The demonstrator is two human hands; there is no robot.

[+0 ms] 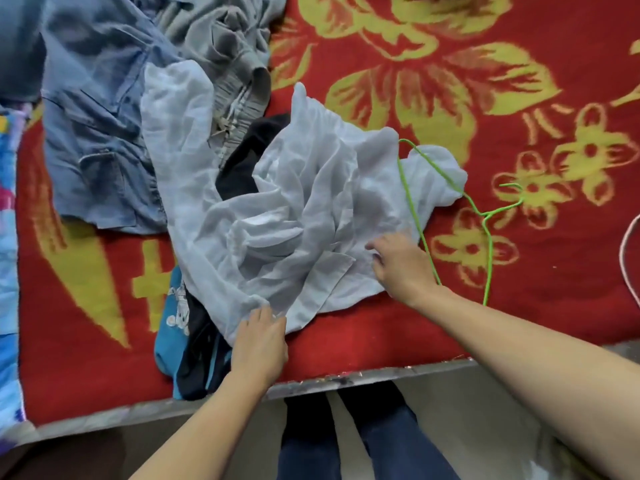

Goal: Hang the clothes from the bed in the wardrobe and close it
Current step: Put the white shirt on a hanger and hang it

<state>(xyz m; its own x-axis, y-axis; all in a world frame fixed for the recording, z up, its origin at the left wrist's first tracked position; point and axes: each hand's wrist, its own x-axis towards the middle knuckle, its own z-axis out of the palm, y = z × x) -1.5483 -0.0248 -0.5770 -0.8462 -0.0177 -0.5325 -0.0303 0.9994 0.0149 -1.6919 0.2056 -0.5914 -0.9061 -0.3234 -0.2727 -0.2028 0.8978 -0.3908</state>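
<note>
A thin pale grey garment (304, 202) lies crumpled in the middle of the bed. A green wire hanger (485, 216) rests at its right side, partly on the cloth, with its hook pointing right. My left hand (259, 344) presses on the garment's near hem, fingers pinching the fabric edge. My right hand (401, 265) lies on the garment's right part, fingers curled into the cloth just left of the hanger. The wardrobe is out of view.
A red blanket with yellow flowers (450, 81) covers the bed. Blue denim clothes (100, 133), grey trousers (225, 46), a black garment (249, 157) and a blue printed piece (173, 327) lie at the left. The bed's edge (311, 384) runs near my legs.
</note>
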